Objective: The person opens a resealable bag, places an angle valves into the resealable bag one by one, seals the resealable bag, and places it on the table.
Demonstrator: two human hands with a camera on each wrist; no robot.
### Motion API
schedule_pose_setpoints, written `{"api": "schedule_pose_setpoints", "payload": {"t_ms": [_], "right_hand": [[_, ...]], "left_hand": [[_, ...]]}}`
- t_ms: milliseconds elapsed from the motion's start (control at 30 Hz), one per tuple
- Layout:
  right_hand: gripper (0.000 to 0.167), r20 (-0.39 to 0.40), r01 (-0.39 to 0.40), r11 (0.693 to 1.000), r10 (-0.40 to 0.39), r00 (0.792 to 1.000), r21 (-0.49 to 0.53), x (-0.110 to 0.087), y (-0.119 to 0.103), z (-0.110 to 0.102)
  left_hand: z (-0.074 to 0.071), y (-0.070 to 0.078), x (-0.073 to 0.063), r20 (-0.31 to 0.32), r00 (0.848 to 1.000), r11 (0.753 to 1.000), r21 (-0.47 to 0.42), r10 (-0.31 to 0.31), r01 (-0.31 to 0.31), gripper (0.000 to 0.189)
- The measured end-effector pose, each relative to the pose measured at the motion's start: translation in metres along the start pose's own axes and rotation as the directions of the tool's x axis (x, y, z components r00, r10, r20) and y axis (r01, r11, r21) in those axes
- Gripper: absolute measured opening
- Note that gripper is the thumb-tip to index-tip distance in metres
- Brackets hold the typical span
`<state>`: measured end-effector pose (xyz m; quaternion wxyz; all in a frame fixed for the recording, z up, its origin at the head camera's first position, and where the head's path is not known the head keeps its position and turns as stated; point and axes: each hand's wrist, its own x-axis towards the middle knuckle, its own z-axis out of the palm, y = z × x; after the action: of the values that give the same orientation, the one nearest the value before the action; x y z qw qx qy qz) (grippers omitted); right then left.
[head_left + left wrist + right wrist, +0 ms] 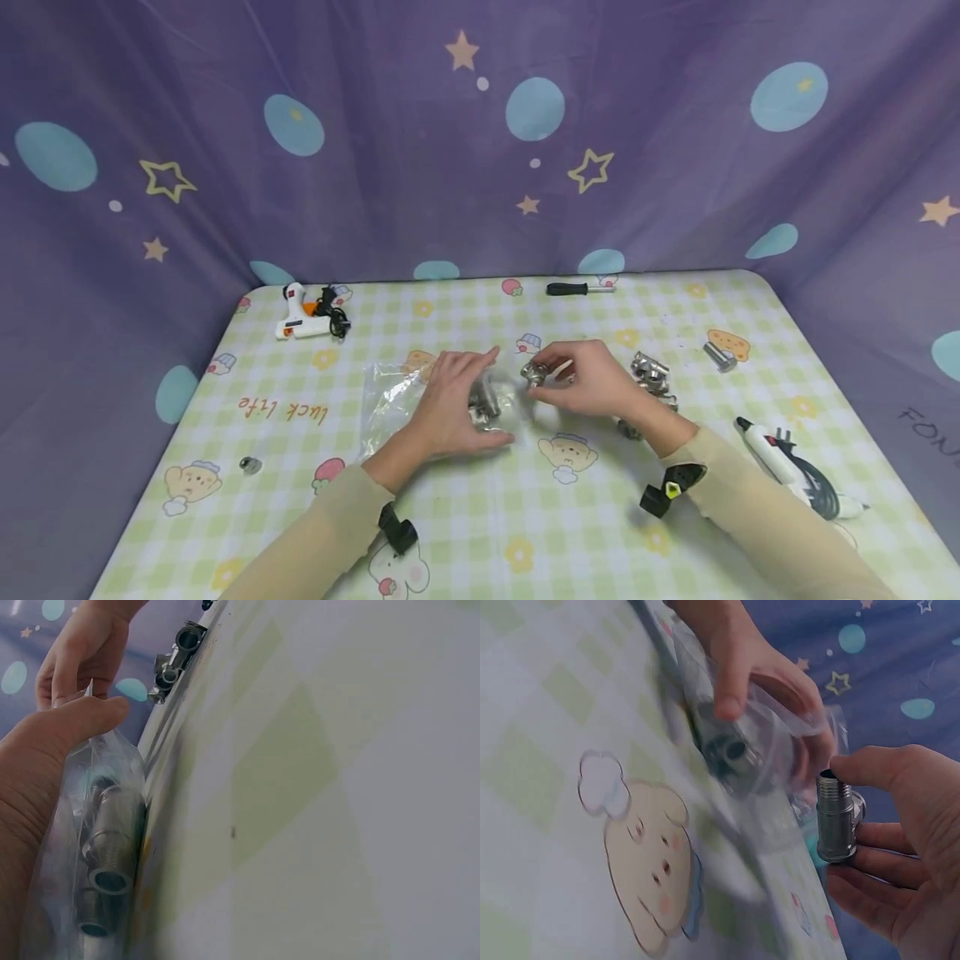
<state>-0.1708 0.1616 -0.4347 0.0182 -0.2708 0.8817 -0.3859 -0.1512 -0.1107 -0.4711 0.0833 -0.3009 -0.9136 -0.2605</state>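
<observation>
Between finger and thumb, my right hand (592, 379) pinches a shiny metal pipe fitting (835, 817), which has a threaded end and a side branch. It is close to the mouth of a clear plastic bag (384, 408). My left hand (453, 404) holds that bag, its thumb on one side and fingers curved round the other. Inside the bag are several metal fittings (112, 840), seen through the plastic. More loose fittings (651, 372) lie in a pile beside my right wrist, partly hidden by it.
A white glue gun (303, 325) with a black cord lies at the back left, a screwdriver (570, 289) at the back. On the right are a single metal cylinder (720, 357) and a white corded tool (780, 458). One small metal piece (251, 465) sits at the left.
</observation>
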Motion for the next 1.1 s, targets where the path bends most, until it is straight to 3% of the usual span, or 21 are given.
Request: {"api": "schedule_pose_setpoints", "payload": {"t_ms": [467, 767, 1100], "right_hand": [[0.039, 0.096, 0.038, 0.998, -0.042, 0.994, 0.047, 0.009, -0.010, 0.031], [0.040, 0.111, 0.040, 0.996, -0.049, 0.993, 0.082, 0.012, -0.008, 0.039], [0.033, 0.066, 0.021, 0.987, -0.032, 0.997, 0.157, 0.012, -0.006, 0.050]], "left_hand": [[0.001, -0.001, -0.002, -0.008, 1.000, 1.000, 0.009, 0.020, -0.020, 0.121], [0.000, -0.001, -0.002, -0.003, 1.000, 1.000, 0.007, 0.021, -0.021, 0.120], [0.000, 0.000, -0.002, -0.003, 1.000, 1.000, -0.007, 0.020, -0.020, 0.117]]}}
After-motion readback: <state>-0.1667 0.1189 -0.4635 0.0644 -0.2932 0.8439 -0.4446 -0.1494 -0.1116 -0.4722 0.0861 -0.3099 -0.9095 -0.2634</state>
